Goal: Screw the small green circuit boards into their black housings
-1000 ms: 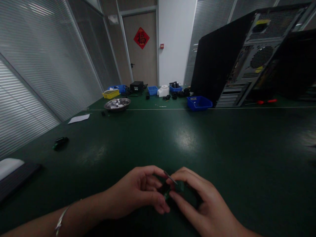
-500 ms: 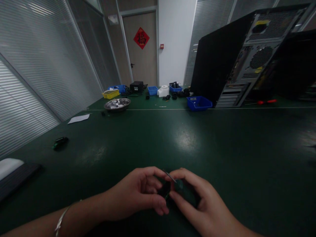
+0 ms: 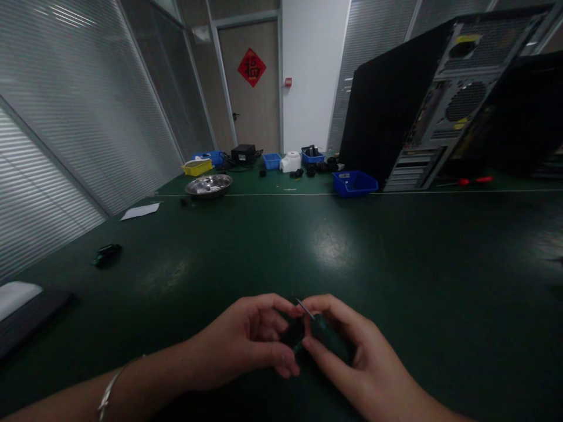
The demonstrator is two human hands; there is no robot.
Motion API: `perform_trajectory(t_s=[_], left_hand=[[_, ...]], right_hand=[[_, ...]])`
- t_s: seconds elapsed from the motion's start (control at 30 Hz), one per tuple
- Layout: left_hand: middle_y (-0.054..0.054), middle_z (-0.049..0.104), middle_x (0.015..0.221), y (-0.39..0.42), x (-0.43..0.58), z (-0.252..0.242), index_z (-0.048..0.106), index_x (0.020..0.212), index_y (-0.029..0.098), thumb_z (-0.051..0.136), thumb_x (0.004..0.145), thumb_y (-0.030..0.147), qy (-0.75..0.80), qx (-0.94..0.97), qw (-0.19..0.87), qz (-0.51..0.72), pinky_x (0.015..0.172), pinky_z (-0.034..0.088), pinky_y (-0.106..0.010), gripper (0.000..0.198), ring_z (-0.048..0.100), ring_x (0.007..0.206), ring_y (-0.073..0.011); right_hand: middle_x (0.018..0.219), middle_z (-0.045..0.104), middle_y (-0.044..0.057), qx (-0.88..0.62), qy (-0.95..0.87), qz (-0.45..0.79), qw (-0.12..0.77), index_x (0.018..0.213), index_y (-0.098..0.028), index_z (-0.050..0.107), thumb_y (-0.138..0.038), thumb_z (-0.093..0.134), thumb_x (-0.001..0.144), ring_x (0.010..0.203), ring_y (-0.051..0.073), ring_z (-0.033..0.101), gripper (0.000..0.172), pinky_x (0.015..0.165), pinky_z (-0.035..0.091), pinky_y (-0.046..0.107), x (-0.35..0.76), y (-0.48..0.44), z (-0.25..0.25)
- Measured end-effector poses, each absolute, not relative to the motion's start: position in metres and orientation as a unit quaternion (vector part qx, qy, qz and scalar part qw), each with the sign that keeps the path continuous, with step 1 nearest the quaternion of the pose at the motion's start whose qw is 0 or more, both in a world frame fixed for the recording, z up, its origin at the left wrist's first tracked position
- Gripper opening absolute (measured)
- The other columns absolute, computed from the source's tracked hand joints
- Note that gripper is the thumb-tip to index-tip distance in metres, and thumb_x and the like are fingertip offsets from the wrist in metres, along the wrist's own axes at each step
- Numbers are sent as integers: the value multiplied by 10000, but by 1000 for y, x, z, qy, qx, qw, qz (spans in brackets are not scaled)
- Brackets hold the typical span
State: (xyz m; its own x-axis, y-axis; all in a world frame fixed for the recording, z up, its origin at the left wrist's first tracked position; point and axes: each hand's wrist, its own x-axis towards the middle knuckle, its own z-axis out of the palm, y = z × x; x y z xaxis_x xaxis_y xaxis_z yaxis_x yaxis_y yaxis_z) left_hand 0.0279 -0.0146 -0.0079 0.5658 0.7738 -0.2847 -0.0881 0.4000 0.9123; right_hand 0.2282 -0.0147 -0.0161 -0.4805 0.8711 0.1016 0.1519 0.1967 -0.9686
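Observation:
My left hand (image 3: 259, 343) is curled around a small dark part (image 3: 294, 333) with a bit of green at its lower edge; its kind is too dim to make out. In my right hand (image 3: 367, 351) lies a screwdriver (image 3: 329, 337) with a dark green handle, its thin metal shaft pointing up and left past the fingertips. My right thumb and index fingertips also meet the edge of the small part, close to the left fingertips. Both hands are just above the green tabletop (image 3: 246, 252) at its near side.
A dark part with green (image 3: 107, 254) and a black keyboard-like slab (image 3: 35, 319) lie left. Farther back are a metal bowl (image 3: 209, 185), a yellow tray (image 3: 197, 167), a blue bin (image 3: 355, 184) and a computer case (image 3: 396, 99). A red-handled tool (image 3: 475, 181) lies right.
The screwdriver has turned slightly in my right hand, and more of its handle shows. Both hands have shifted up a little and stay close together.

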Motion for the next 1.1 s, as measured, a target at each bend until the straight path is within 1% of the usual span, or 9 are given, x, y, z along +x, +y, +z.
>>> perform_trajectory(t_s=[0.27, 0.4, 0.53, 0.67, 0.73, 0.8, 0.87, 0.97, 1.1], left_hand=[[-63, 705, 890, -16, 26, -8, 600, 1096, 136, 741, 781, 104, 361, 485, 747, 277, 736, 547, -296, 346, 720, 789, -170], [-67, 706, 878, -17, 26, -10, 598, 1100, 152, 715, 822, 171, 354, 491, 743, 287, 742, 542, -318, 302, 714, 774, -179], [-89, 712, 943, -5, 19, -4, 610, 1163, 150, 664, 849, 151, 372, 486, 717, 334, 711, 529, -301, 319, 684, 754, -167], [-113, 717, 896, 24, -7, 5, 653, 1162, 101, 599, 872, 85, 460, 404, 632, 475, 689, 532, -277, 295, 664, 744, -171], [-141, 711, 896, 43, -29, 6, 667, 1127, 73, 583, 874, 50, 484, 352, 572, 561, 711, 552, -296, 267, 674, 777, -194], [-126, 698, 904, 61, -56, 3, 663, 1091, 83, 507, 903, 12, 493, 320, 513, 626, 732, 555, -261, 254, 674, 820, -174], [-91, 676, 933, 75, -85, -1, 639, 1085, 108, 471, 943, 52, 503, 281, 438, 690, 733, 558, -254, 226, 665, 842, -156], [-91, 631, 1137, 84, -125, -7, 584, 1174, 142, 570, 939, 248, 528, 225, 341, 745, 771, 567, -385, 258, 650, 926, -211], [-96, 605, 1216, 80, -154, -9, 575, 1211, 155, 592, 926, 273, 556, 196, 289, 754, 837, 547, -436, 309, 630, 1020, -255]], right_hand=[[918, 702, 28, -368, -702, 504, 343, 1058, -213, 595, -101, 562, 865, 886, 190, 677, 225, 707, 553, 260, 229, -15, -18], [899, 696, 11, -360, -692, 512, 360, 1030, -220, 607, -109, 584, 858, 849, 173, 675, 206, 733, 555, 255, 229, -16, -15], [955, 691, 34, -370, -684, 520, 354, 1029, -213, 602, -172, 575, 873, 919, 195, 662, 164, 798, 543, 291, 231, -16, -12], [902, 670, 39, -408, -695, 496, 323, 1070, -206, 604, -218, 575, 864, 860, 216, 651, 208, 745, 535, 326, 232, -15, -12], [905, 670, 36, -407, -702, 492, 315, 1050, -209, 617, -213, 572, 867, 852, 213, 653, 189, 759, 529, 334, 232, -14, -13], [924, 676, 32, -398, -708, 491, 315, 1019, -213, 631, -198, 576, 866, 861, 208, 659, 163, 775, 524, 331, 232, -14, -13], [925, 679, 28, -391, -712, 489, 317, 1002, -215, 643, -188, 585, 864, 861, 204, 661, 152, 767, 522, 320, 233, -15, -13], [929, 685, 26, -387, -714, 489, 318, 985, -216, 652, -184, 595, 865, 859, 200, 660, 137, 753, 522, 308, 234, -14, -14], [946, 694, 25, -383, -721, 483, 316, 997, -219, 664, -170, 607, 860, 887, 202, 660, 157, 773, 518, 306, 233, -13, -15]])
